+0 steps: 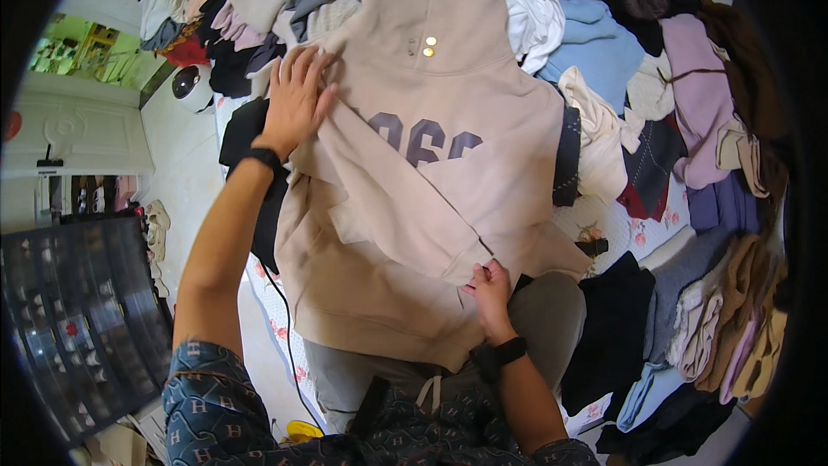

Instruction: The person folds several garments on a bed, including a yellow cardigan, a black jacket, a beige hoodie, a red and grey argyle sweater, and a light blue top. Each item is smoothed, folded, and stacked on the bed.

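Note:
A beige hooded sweatshirt (414, 200) with dark figures across the chest lies spread in front of me and over my lap, its hood away from me. Two round gold-coloured fasteners sit below the hood opening. Its sleeves are folded across the front. My left hand (299, 96) rests on the shoulder edge at the upper left, fingers bent over the cloth; whether it pinches the fabric is unclear. Near the lower right of the front, my right hand (488, 288) grips the cuff of the sleeve that slants down from the left shoulder. A black garment (249, 142) lies partly under the sweatshirt.
Loose clothes lie heaped beyond and to the right, among them a light blue garment (592, 45) and a mauve one (698, 90). Folded clothes (686, 298) stand at the right on a floral cover (647, 230). A black cable (289, 336) runs down at the left, near a dark shoe rack (84, 323).

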The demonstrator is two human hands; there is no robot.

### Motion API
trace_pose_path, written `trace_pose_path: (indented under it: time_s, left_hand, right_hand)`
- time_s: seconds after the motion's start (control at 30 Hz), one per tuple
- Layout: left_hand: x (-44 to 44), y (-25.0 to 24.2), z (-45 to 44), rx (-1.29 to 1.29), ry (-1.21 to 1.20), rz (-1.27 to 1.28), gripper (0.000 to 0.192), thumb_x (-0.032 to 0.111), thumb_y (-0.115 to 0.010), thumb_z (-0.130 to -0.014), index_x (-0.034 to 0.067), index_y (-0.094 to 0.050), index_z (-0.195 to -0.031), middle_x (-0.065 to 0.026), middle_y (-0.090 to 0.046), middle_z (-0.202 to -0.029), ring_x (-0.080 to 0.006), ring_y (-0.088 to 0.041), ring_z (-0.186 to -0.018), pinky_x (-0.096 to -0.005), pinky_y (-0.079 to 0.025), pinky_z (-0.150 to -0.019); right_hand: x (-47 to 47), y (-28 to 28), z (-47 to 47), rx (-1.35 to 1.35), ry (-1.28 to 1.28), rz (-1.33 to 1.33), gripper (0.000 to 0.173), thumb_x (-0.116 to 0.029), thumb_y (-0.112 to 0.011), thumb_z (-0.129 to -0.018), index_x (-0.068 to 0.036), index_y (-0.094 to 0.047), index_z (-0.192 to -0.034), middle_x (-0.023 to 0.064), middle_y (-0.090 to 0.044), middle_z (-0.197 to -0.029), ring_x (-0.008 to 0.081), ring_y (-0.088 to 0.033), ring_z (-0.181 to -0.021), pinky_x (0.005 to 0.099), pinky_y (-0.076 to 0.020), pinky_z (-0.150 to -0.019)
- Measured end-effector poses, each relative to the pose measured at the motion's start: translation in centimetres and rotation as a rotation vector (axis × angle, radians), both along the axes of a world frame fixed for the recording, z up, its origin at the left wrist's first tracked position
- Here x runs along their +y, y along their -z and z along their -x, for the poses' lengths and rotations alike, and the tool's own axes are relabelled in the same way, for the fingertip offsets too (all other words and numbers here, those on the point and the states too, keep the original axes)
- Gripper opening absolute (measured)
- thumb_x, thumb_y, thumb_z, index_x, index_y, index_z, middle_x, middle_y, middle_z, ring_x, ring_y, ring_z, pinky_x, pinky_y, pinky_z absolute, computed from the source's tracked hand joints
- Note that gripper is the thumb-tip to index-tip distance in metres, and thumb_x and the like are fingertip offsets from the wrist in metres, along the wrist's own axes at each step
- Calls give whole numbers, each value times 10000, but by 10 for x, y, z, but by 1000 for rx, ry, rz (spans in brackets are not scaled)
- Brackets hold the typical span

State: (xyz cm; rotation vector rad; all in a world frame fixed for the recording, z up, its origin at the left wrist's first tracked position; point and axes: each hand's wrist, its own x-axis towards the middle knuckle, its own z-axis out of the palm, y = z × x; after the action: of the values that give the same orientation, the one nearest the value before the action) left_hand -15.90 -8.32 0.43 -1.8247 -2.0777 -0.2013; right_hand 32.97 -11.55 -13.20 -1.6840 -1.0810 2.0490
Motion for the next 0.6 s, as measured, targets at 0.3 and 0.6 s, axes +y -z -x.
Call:
trace_pose_path:
  time_s: [0.3,0.6]
  left_hand:
    - [12,-36,14,-97,101,318,543,622,-658,-954,93,-780,-934,-61,-707,-1007,-248,-605,-1176,-567,-313,-1107]
    - [33,-18,6,79,-14,-58,686,389,-856,-834,117,-541,-1379,-103,-569,-1331,-308,-520,-1323,-544,-323,-1191]
  right_hand:
    - [-14,-28,6,-358,43,-690,237,-200,-456,-1140,18,-515,-1213,206,-614,-1003,366,-579,-883,437,-489,-872]
    - [4,-26,2,-150,255,-326,274,-240,-467,-1153,-22,-455,-1319,83,-606,-1132,183,-576,-949,377,-566,-863]
